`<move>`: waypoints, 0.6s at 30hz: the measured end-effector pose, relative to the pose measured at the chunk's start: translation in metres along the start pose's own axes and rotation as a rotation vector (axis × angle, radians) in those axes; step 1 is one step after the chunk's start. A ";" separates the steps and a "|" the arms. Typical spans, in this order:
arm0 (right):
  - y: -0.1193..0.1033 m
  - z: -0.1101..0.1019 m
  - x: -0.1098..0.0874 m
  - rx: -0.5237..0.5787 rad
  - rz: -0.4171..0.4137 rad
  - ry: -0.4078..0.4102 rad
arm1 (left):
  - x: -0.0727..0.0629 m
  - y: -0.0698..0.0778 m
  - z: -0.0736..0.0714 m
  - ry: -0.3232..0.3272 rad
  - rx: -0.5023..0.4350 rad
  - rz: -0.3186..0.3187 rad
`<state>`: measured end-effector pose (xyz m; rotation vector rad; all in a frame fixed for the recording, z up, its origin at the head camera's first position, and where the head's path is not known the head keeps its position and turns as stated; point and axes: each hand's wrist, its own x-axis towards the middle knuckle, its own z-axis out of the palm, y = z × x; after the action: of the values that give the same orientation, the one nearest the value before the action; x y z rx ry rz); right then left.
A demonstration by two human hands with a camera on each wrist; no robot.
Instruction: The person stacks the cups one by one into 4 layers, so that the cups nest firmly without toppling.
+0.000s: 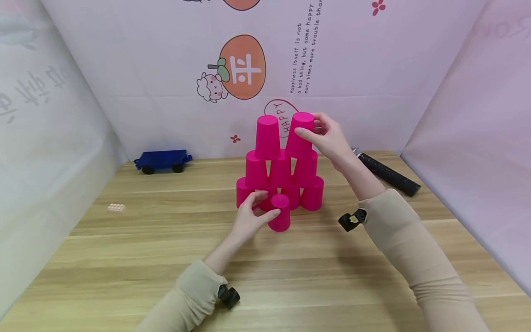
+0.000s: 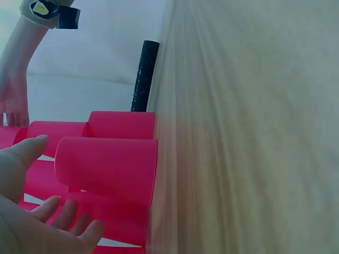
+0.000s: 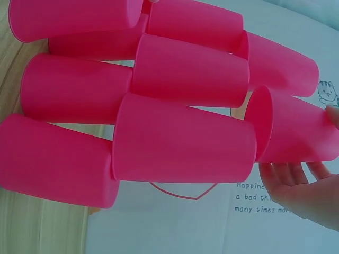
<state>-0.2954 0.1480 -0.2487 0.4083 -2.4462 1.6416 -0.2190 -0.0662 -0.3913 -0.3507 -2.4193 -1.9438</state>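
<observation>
Upside-down pink cups [image 1: 256,170] stand stacked in tiers on the table, several at the bottom and three in the middle. One top cup [image 1: 267,137] sits at the upper left of the stack. Beside it, my right hand [image 1: 332,140] grips another pink cup [image 1: 302,138] between thumb and fingers; this cup leans slightly, and whether its rim touches the tier below I cannot tell. A single pink cup [image 1: 280,214] stands in front of the stack. Around its left side my left hand [image 1: 250,216] is spread with loose fingers, apart from the cup in the left wrist view.
A blue toy wagon [image 1: 162,160] stands at the back left, with a small pale toy brick [image 1: 116,207] nearer on the left. Behind my right forearm lies a black speckled cylinder [image 1: 390,174]. Printed white cloth [image 1: 166,69] walls in the wooden table [image 1: 124,258].
</observation>
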 end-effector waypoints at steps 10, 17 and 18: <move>0.004 0.008 0.002 -0.020 0.010 -0.016 | 0.002 -0.003 0.007 -0.046 0.042 -0.032; 0.003 0.010 0.002 -0.019 0.010 -0.019 | 0.006 0.000 0.011 -0.056 0.115 -0.044; 0.003 0.010 0.002 -0.020 0.012 -0.019 | 0.007 0.000 0.011 -0.060 0.123 -0.047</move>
<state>-0.2981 0.1397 -0.2547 0.4089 -2.4812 1.6246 -0.2245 -0.0543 -0.3929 -0.3560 -2.5928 -1.8155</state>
